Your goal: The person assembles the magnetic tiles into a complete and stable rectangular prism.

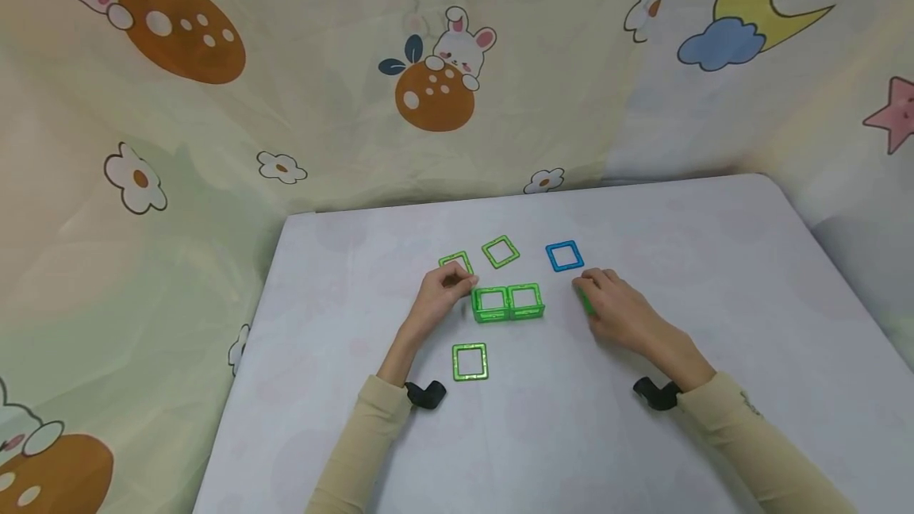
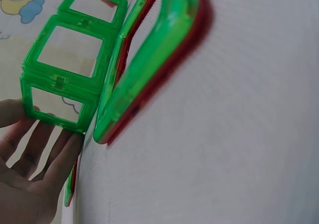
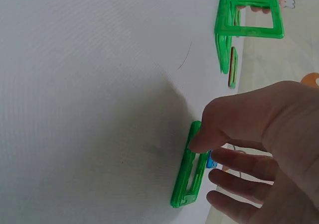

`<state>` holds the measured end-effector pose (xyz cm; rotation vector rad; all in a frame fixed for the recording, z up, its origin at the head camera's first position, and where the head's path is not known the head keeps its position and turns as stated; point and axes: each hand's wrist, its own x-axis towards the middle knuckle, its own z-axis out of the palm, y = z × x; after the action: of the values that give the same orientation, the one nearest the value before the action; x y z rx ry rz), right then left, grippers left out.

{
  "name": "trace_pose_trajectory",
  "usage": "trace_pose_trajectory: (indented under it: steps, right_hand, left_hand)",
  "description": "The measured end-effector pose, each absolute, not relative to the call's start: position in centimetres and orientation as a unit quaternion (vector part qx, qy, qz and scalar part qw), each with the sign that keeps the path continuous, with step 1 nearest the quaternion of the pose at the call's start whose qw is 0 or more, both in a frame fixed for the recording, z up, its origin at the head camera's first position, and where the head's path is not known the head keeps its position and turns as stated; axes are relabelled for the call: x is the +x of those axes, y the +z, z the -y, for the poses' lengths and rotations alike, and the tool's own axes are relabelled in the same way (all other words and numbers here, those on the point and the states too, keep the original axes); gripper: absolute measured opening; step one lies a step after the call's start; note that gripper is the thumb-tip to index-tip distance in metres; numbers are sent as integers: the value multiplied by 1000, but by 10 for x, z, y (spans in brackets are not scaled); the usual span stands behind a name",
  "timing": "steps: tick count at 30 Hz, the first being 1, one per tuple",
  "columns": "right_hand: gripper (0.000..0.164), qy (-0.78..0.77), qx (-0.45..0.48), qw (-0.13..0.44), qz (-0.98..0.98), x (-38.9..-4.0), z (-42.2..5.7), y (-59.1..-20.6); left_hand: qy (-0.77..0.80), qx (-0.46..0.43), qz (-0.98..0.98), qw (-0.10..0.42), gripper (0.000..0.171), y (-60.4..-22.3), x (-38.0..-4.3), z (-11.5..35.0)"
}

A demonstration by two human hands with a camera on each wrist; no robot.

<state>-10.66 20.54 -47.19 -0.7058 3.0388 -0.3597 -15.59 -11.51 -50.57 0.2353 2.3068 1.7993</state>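
Nearest to the camera are two beige sleeves (image 1: 364, 443), with a black thing (image 1: 426, 395) at each wrist. Between the hands, a row of green frames (image 1: 508, 304) stands on the table (image 1: 607, 435); from above, two squares of it show side by side. The left hand (image 1: 443, 290) has its grip clamped on the left end of this row, with thumb and fingers. The right hand (image 1: 624, 312), well apart from the row, pinches a green piece (image 1: 585, 301) just above or on the table; I cannot tell which. In front of the row lies one loose green square (image 1: 470, 377). Behind it lie a second green square (image 1: 468, 262), partly covered by the left hand, a tilted green square (image 1: 507, 259) and a blue square (image 1: 569, 266). Around the table hangs a cloth (image 1: 321, 62) printed with rabbits and flowers.
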Motion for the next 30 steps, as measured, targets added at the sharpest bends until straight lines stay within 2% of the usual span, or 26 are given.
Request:
trace_pose_trajectory:
  steps: [8, 20, 30]
  right_hand:
    - [56, -79, -215, 16, -973, -109, -208, -478]
    - [50, -44, -230, 16, -972, -114, -209, -474]
    - [60, -102, -219, 45, -969, -117, -213, -472]
  left_hand:
    - [603, 73, -788, 106, 16, -504, -156, 114]
    - [597, 76, -793, 100, 20, -504, -156, 114]
    - [590, 84, -797, 96, 16, -503, -155, 114]
